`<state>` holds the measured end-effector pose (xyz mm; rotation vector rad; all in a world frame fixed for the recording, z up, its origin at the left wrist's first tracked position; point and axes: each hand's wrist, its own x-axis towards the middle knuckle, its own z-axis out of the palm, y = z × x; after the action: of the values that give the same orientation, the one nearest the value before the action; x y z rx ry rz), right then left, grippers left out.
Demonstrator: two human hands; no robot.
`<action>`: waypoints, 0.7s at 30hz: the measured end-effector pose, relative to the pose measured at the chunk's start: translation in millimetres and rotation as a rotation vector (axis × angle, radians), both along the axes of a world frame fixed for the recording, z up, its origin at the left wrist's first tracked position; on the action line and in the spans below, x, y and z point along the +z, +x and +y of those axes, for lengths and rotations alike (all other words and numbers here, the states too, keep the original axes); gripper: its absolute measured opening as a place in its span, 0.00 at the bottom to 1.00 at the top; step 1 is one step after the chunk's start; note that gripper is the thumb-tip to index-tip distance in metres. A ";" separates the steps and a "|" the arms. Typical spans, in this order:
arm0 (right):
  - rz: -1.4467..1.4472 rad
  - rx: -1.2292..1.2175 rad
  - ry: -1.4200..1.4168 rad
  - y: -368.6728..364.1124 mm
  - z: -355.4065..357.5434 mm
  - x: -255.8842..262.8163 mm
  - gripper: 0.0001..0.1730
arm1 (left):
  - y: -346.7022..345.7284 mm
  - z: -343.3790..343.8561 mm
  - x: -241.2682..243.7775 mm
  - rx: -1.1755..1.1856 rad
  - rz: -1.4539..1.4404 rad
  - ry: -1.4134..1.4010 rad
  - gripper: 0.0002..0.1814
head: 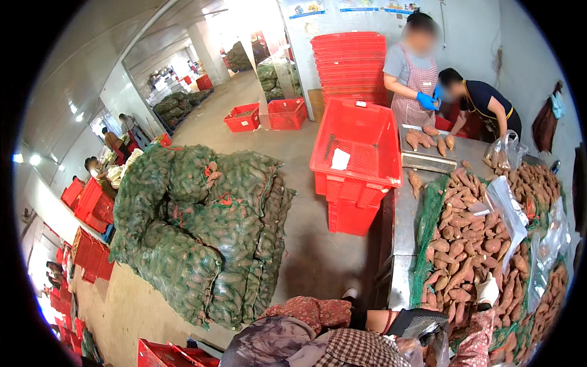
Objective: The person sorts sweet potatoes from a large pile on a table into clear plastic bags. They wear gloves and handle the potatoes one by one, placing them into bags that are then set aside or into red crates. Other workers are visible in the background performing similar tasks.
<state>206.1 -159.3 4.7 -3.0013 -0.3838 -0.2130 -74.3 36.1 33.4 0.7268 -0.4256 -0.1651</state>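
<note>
My left hand (419,324), in a dark grey knit glove with a red bracelet at the wrist, grips the edge of a clear plastic bag (441,349). What the bag holds is mostly hidden. My right hand (487,291) wears a white glove and reaches onto a heap of sweet potatoes (458,247). Its fingers touch the tubers; whether they close around one is unclear. The heap lies on opened green mesh netting (427,243) over a metal table (404,275). Clear plastic bags (506,220) lie across the heap.
Stacked red plastic crates (362,183) stand left of the table. Full green mesh sacks (197,234) are piled on the floor. Across the table, one person (415,78) wears blue gloves and another person (488,101) bends down. Sweet potatoes rest on a metal tray (429,161).
</note>
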 end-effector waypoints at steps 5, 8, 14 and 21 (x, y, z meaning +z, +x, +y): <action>-0.131 0.072 0.218 -25.6 -60.4 -5.6 0.26 | 13.5 9.9 34.7 -0.173 -0.221 0.223 0.28; -0.225 0.281 -0.016 -48.0 -78.0 -3.0 0.23 | 20.5 22.7 55.2 -0.131 -0.290 0.462 0.27; 0.601 -0.202 1.242 -169.2 -38.8 82.4 0.23 | 68.4 1.8 30.9 -0.111 0.460 0.336 0.21; 0.868 -0.147 1.664 -246.7 -29.5 129.7 0.24 | 91.3 -11.8 -72.4 -0.136 0.390 0.322 0.27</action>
<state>-40.6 -188.8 134.3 -1.2466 0.1263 0.5042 17.0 24.3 -39.0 0.9576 -0.0729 -0.5023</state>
